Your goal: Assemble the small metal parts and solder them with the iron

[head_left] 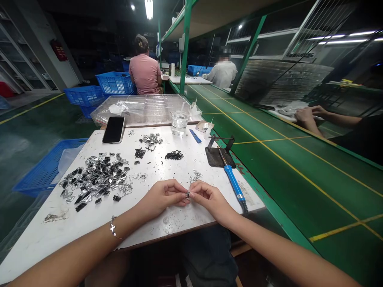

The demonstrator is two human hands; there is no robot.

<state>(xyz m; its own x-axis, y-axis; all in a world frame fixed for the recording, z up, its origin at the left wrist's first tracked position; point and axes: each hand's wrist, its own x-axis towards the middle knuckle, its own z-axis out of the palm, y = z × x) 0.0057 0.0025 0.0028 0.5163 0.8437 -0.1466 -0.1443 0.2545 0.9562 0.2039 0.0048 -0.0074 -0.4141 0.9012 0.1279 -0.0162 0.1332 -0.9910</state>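
Note:
My left hand (163,197) and my right hand (208,198) meet fingertip to fingertip over the near part of the white worktable (44,235). Between them they pinch one small metal part (188,195), dark and shiny. A bracelet sits on my left wrist. To the left of my hands lies a big heap of small metal and black parts (95,179). Smaller heaps lie further back: silver pieces (151,139), black pieces (174,155) and thin wire clips (196,175).
A blue-handled soldering iron (233,181) rests on a black stand (220,153) at my right. A phone (113,129), a glass of water (179,122) and clear plastic trays (143,107) lie at the back. A green conveyor (284,159) runs right; co-workers sit beyond.

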